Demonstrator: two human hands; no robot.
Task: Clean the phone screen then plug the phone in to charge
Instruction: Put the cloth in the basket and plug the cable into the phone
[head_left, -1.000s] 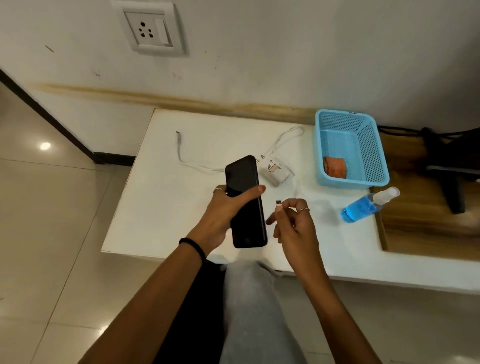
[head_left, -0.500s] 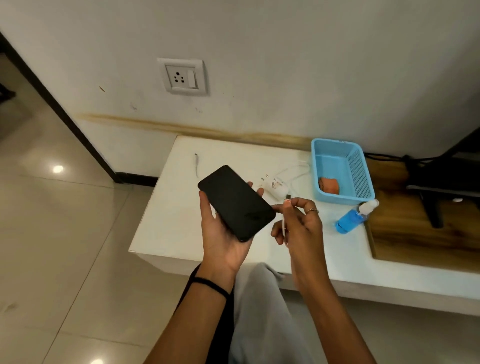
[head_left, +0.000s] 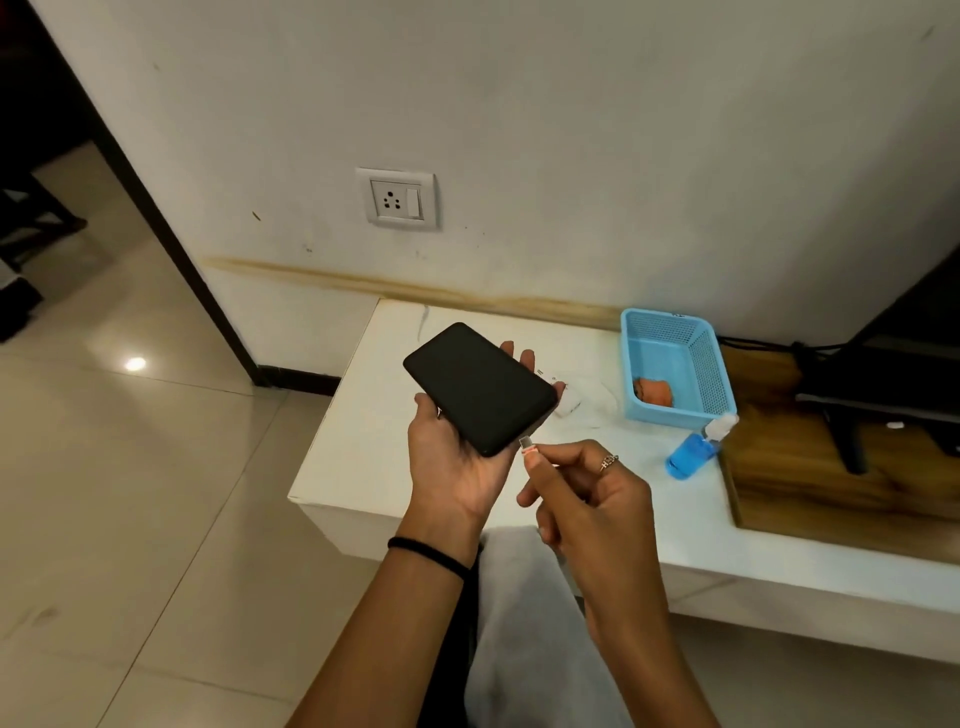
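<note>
Black phone (head_left: 480, 387): cradled flat in the upturned left hand (head_left: 457, 462), above the white table (head_left: 363, 467). Cable connector (head_left: 525, 442): pinched between thumb and forefinger of the right hand (head_left: 587, 499), tip at the phone's lower edge. Charger adapter (head_left: 567, 402): just beyond the left fingertips, near the blue basket (head_left: 675, 415).

Ahead of you a white table (head_left: 363, 457) stands against the wall. On its far right sits a blue mesh basket (head_left: 706, 374) with an orange cloth (head_left: 655, 391) lying inside. A dark stand (head_left: 847, 431) rests on the wooden surface (head_left: 810, 478) to the right. Glossy beige floor tiles (head_left: 130, 467) spread left, showing a bright light reflection (head_left: 135, 364).
</note>
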